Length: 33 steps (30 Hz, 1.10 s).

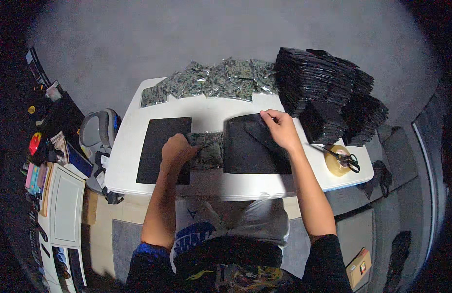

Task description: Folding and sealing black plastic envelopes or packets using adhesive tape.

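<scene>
On the white table, a camouflage-patterned packet (pixel 207 150) in shiny clear plastic lies between two flat black pieces. My left hand (pixel 178 149) is closed at the packet's left end, thumb over it. Beneath this hand lies a black rectangular sheet or bag (pixel 156 151); which of the two I cannot tell. My right hand (pixel 280 128) pinches the upper right part of a black bag (pixel 250 149), and its face is creased and slightly lifted there. Part of that bag is hidden behind my right forearm.
Several camouflage packets (pixel 218 80) are heaped along the far edge of the table (pixel 206 187). Tall stacks of black bags (pixel 316 78) fill the far right corner. Black-handled scissors (pixel 351 162) rest on a tape roll (pixel 336 163) at right. A grey chair (pixel 96 129) stands left.
</scene>
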{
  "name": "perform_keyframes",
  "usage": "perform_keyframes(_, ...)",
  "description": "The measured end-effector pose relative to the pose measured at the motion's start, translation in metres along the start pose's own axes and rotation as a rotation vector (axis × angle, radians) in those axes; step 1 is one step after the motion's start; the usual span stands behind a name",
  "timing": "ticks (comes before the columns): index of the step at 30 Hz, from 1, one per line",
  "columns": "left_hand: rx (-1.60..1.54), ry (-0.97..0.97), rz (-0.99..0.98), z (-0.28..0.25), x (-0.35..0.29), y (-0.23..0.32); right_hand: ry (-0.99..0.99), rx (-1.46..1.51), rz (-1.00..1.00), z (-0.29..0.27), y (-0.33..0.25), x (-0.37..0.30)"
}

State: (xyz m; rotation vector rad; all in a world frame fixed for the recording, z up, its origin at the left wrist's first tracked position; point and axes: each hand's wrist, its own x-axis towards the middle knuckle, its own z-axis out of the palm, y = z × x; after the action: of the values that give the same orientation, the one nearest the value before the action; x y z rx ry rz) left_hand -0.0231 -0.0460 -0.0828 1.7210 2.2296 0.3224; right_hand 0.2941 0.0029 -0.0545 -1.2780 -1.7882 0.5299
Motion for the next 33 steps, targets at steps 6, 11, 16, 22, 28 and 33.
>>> perform_keyframes(6, -0.155, 0.112, 0.229, 0.025, 0.024, -0.026, -0.014, 0.002, -0.004, 0.002, -0.002, 0.000)
perform_keyframes(11, -0.902, 0.086, 0.246, 0.007, 0.010, -0.020, 0.002, -0.024, -0.027, 0.000, -0.007, 0.001)
perform_keyframes(16, -1.369, -0.259, 0.358, -0.016, 0.002, -0.028, 0.077, -0.014, -0.119, -0.002, -0.031, 0.003)
perform_keyframes(22, -0.324, 0.124, 0.944, 0.027, -0.002, -0.032, 0.017, -0.043, -0.239, 0.019, -0.052, 0.005)
perform_keyframes(28, -1.255, -0.427, 0.503, 0.072, -0.018, -0.005, -0.107, -0.138, -0.337, 0.034, -0.068, -0.013)
perform_keyframes(33, -0.925, -0.069, 0.895, 0.052, -0.025, 0.027, -0.142, -0.182, -0.410, 0.036, -0.060, -0.028)
